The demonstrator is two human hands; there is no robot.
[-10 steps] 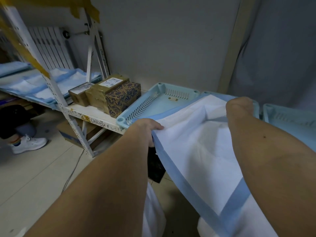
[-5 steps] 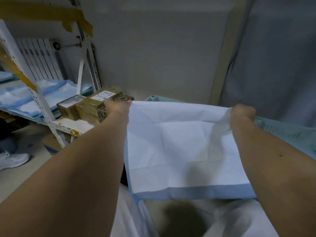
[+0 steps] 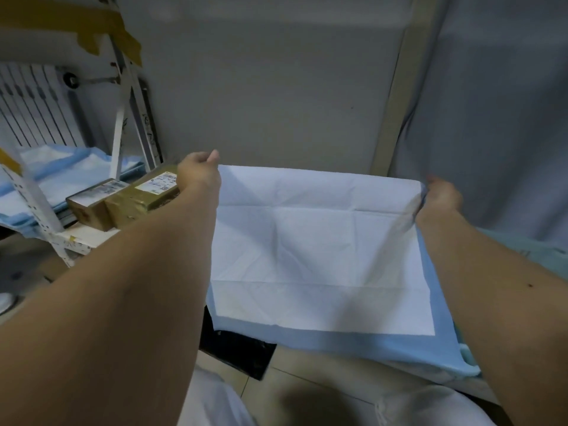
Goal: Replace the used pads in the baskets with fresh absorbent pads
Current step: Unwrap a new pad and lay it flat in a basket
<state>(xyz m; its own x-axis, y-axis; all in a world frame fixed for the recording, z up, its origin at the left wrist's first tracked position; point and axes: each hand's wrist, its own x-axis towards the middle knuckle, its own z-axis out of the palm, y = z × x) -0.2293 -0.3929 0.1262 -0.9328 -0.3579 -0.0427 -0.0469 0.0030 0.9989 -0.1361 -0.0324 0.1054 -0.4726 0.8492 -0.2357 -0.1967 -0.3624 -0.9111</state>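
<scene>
Now the white, blue-bordered absorbent pad is stretched flat and wider than half a second ago, hiding the baskets beneath. The left hand pinches its far left corner, lifted higher; the right hand grips the far right corner. Brown boxes sit left.

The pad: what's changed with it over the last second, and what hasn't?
The pad has gone from drooping over the basket to being lifted and stretched flat between both hands. The left hand moved up and out toward the boxes; the right hand moved out to the right. The pad now hides the baskets. Both hands kept their pinch on the far corners; the boxes stayed put.
</scene>
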